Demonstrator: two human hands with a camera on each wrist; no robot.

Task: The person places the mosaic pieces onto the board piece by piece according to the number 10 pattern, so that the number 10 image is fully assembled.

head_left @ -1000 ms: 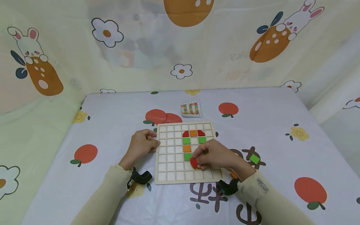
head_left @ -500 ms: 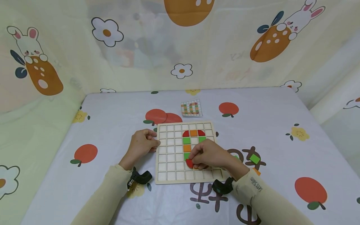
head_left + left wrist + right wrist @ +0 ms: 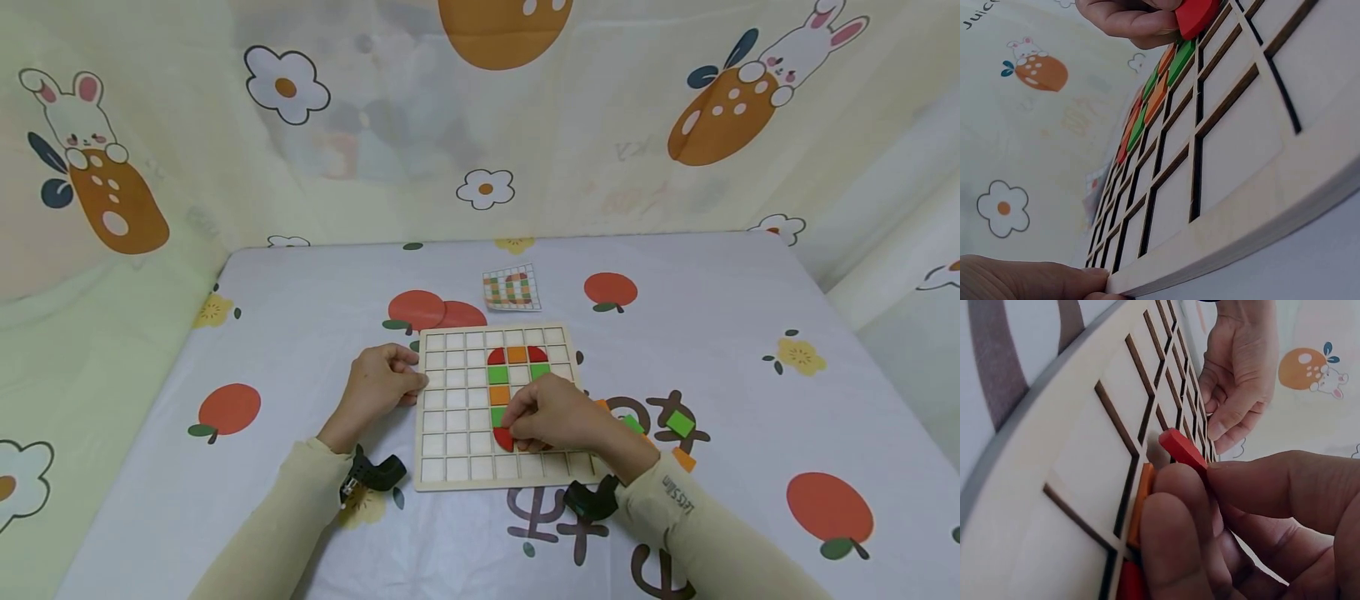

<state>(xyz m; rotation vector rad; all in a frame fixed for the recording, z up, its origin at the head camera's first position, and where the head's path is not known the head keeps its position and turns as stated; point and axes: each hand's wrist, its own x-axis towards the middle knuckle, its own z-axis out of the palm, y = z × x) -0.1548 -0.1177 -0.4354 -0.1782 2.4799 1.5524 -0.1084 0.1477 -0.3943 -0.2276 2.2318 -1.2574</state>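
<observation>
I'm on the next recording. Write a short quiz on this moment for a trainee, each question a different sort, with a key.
1. True or false: the left hand is clear of the grid board.
2. The piece pinched by the right hand is: A, green; B, orange; C, red.
3. Fill in the colour: in the farthest row holding pieces, one square of ____ sits between two red quarter-rounds.

Key: 1, false, the left hand touches the grid board's edge; 2, C; 3, orange.
</observation>
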